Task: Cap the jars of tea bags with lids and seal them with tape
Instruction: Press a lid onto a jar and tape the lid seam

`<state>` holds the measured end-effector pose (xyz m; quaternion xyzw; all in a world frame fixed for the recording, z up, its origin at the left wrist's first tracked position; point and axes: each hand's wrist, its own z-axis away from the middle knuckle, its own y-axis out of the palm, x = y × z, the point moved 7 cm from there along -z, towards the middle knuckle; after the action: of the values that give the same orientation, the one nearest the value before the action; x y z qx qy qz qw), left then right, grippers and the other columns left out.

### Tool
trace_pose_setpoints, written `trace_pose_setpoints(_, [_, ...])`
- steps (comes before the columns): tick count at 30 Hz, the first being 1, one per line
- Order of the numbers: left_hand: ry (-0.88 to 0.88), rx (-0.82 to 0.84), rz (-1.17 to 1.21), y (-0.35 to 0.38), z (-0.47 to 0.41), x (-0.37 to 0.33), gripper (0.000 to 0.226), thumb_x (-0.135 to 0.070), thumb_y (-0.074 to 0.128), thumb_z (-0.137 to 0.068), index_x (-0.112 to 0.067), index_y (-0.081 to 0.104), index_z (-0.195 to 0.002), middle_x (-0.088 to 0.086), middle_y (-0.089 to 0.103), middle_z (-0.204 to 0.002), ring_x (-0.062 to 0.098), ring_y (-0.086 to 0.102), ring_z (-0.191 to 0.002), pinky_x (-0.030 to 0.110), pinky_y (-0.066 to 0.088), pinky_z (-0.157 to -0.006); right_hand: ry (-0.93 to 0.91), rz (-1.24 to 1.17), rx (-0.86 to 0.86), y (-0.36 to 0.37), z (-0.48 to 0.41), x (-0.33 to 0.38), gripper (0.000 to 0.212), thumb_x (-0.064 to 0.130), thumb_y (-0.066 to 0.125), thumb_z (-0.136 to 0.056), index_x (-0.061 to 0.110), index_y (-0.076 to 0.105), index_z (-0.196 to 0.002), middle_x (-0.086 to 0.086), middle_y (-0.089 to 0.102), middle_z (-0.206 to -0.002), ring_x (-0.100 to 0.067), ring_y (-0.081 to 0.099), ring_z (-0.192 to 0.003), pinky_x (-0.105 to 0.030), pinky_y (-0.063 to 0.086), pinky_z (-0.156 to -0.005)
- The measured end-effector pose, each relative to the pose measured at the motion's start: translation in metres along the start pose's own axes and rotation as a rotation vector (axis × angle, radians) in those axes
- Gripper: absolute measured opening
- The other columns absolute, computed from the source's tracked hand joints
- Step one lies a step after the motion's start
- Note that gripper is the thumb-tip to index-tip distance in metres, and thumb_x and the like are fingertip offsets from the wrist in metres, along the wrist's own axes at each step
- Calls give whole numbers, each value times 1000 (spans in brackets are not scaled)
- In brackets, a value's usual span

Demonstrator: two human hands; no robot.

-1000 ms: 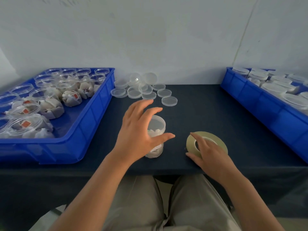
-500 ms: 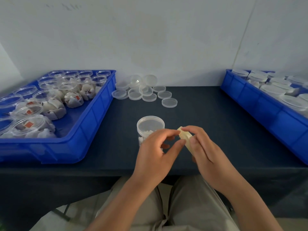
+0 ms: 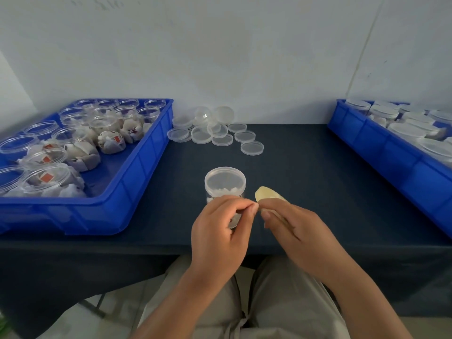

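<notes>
Right hand (image 3: 293, 231) has the tape roll (image 3: 265, 195) clamped, fingers curled round it, roll on edge above the knuckles. Left hand (image 3: 220, 231) meets it, thumb and forefinger pinched together at the roll's near rim; the loose tape end is too thin to see. The capped jar (image 3: 225, 183) stands upright just beyond the left fingers, partly hidden by them. Loose lids (image 3: 252, 148) lie well beyond both hands; blue trays far out on the left (image 3: 137, 182) and right (image 3: 391, 157)
</notes>
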<state>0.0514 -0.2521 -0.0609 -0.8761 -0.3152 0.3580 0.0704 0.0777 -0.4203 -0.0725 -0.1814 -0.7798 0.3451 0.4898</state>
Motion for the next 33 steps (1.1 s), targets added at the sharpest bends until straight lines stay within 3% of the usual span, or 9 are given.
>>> trace_pose_setpoints(4, [11, -107, 0, -10, 5, 14, 24, -26, 67, -104, -13, 80, -119, -7, 74, -110, 15, 72, -100, 38, 61, -79, 40, -9, -23, -1, 1, -7, 23, 54, 40, -107, 54, 62, -115, 19, 70, -102, -10, 68, -90, -36, 57, -74])
trace_pose_setpoints(7, [-172, -176, 23, -19, 5, 46, 52, -40, 68, -101, -14, 62, -145, -3, 65, -134, 19, 64, -123, 36, 58, -96, 86, 1, -52, -4, -1, -15, 21, 53, 39, -107, 54, 59, -113, 11, 70, -98, -11, 69, -83, -41, 59, -72])
trace_pose_setpoints(11, [-489, 87, 156, 8, -4, 83, 106, -55, 89, -77, -36, 25, -161, -20, 37, -162, -5, 36, -147, 12, 34, -112, 120, -34, -60, -1, -3, -20, 20, 52, 39, -107, 52, 59, -110, 11, 70, -96, -8, 70, -86, -34, 57, -70])
trace_pose_setpoints(16, [-460, 122, 252, 15, -19, 94, 74, -48, 93, -74, -48, 46, -131, -39, 59, -128, -14, 58, -121, 10, 52, -93, 134, -77, -41, 5, -3, -16, 21, 54, 39, -106, 52, 60, -106, 6, 70, -96, -14, 70, -84, -35, 56, -73])
trace_pose_setpoints(19, [-382, 226, 254, 16, -19, 85, 76, -65, 81, -79, -43, 51, -145, -34, 60, -134, -10, 58, -125, 7, 48, -92, 159, -55, -31, 4, -2, -17, 24, 56, 38, -105, 47, 61, -106, 7, 70, -93, -15, 69, -85, -43, 59, -76])
trace_pose_setpoints(22, [-376, 337, 244, 26, -16, 75, 89, -73, 65, -86, -42, 32, -163, -31, 52, -149, -13, 52, -131, 5, 45, -97, 166, -12, -25, 3, -3, -17, 22, 54, 39, -106, 49, 61, -102, 13, 69, -90, -10, 67, -83, -41, 59, -74])
trace_pose_setpoints(25, [-327, 386, 219, 31, -16, 64, 74, -70, 55, -95, -53, 25, -161, -24, 47, -156, -5, 50, -139, 21, 48, -110, 177, 5, -46, 0, -4, -16, 22, 53, 42, -106, 46, 62, -101, 17, 69, -90, -7, 67, -83, -36, 58, -72])
trace_pose_setpoints(28, [-261, 384, 150, 33, -16, 58, 64, -65, 56, -100, -46, 36, -158, -23, 49, -153, 2, 48, -143, 36, 48, -115, 178, 44, -62, -2, -3, -15, 22, 52, 43, -106, 43, 62, -101, 15, 67, -85, -9, 64, -78, -33, 55, -65])
trace_pose_setpoints(33, [-198, 342, 26, 37, -16, 50, 86, -84, 69, -82, -50, 35, -153, -30, 49, -145, -3, 50, -136, 23, 48, -103, 200, 93, -76, -2, -2, -17, 18, 42, 44, -107, 42, 62, -103, 10, 66, -79, -12, 62, -71, -34, 52, -61])
